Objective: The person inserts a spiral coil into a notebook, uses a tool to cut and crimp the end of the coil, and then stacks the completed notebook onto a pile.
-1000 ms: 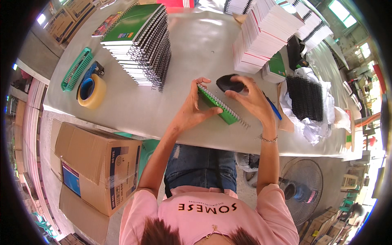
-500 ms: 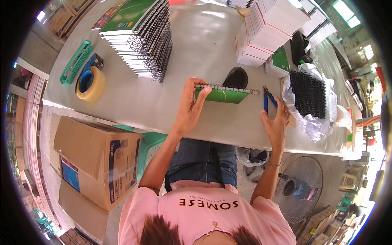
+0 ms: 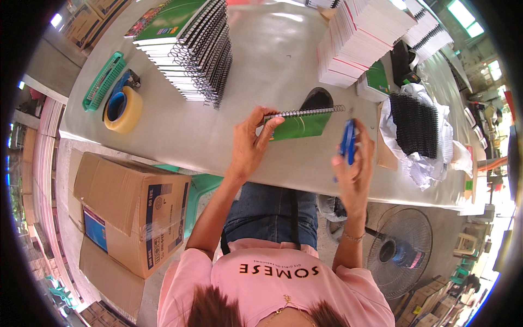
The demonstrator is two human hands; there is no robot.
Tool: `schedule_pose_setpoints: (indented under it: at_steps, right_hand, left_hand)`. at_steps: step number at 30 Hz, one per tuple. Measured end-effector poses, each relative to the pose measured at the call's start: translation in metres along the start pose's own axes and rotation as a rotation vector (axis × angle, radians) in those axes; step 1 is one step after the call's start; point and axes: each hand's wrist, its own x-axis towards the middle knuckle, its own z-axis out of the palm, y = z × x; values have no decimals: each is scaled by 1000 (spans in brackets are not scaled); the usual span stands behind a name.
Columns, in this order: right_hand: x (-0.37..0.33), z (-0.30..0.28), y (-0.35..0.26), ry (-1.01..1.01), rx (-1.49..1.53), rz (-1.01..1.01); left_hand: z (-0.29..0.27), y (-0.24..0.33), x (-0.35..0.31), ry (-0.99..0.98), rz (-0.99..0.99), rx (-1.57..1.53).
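My left hand (image 3: 252, 140) grips the left end of a green spiral notebook (image 3: 303, 126), thumb on the cover. The notebook is held on edge just above the table, its wire coil along the top. A length of coil sticks out past its right end. In my right hand (image 3: 355, 173) is a pair of blue-handled pliers (image 3: 348, 143), lifted and somewhat blurred, a short way right of that loose coil end. A black oval object (image 3: 317, 98) lies behind the notebook, partly covered by it.
A tall stack of spiral notebooks (image 3: 196, 60) stands at the far left, near tape rolls (image 3: 133, 111) and a green basket (image 3: 103, 82). Unbound paper stacks (image 3: 362, 41) rise at the far right. Black coils (image 3: 414, 125) lie on white wrapping. A cardboard box (image 3: 120, 201) sits below left.
My right hand has picked the pliers up off the table and moved left toward the notebook's coil end. The notebook has tilted slightly, its right end rising.
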Motion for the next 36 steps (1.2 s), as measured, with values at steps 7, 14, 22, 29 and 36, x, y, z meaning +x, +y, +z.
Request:
schedule_pose_setpoints:
  at_steps: [7,14,22,29,36]
  right_hand:
    - [-21,35,-16,-157,-148,-71]
    - [-21,43,-16,-173,-142,-114]
    - [-28,45,-15,-160,-126,-79]
    - [-34,44,-10,-216,-119,-104]
    - [-37,48,-9,-230,-368,-218]
  left_hand:
    - [4,-11,-3,69,170,27]
    - [-4,-11,-11,-5,134,137]
    - [4,-5,-11,51,129,25]
    - [1,-4,-12,7,147,25]
    - [0,-8,-13,-9,126,55]
